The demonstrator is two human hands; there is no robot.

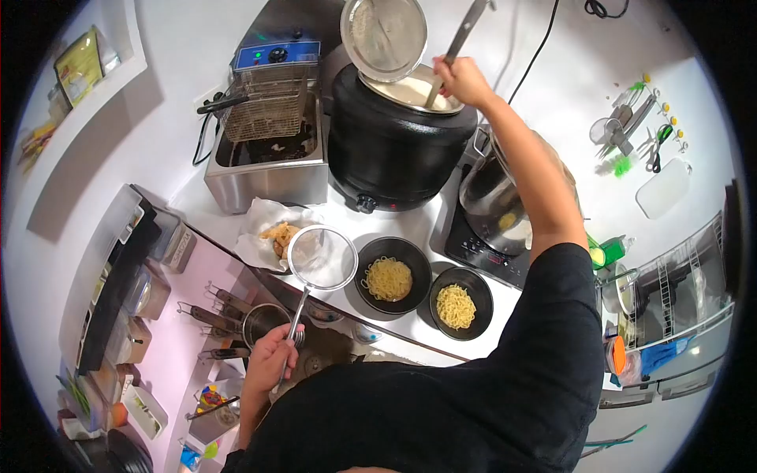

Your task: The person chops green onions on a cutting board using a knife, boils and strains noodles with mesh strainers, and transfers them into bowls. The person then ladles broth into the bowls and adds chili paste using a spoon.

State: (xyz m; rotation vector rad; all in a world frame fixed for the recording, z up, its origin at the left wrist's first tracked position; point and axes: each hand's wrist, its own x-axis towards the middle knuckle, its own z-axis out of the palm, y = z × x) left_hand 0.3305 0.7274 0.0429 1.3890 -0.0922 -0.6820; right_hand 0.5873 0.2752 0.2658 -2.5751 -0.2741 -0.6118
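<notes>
In the head view, the right hand [465, 81] has its fingers curled tightly round the handle of a ladle [467, 35], whose lower end dips into pale liquid [412, 91] inside a black soup kettle [394, 150] (its metal lid [384, 35] tipped up). The left hand [272, 359] has its fingers wrapped round the handle of a fine-mesh strainer [322, 256], which appears between a paper-lined dish [251, 244] of fried pieces [281, 236] and two black bowls [419, 276] of noodles [388, 279]. A deep fryer [268, 183] stands left of the kettle.
</notes>
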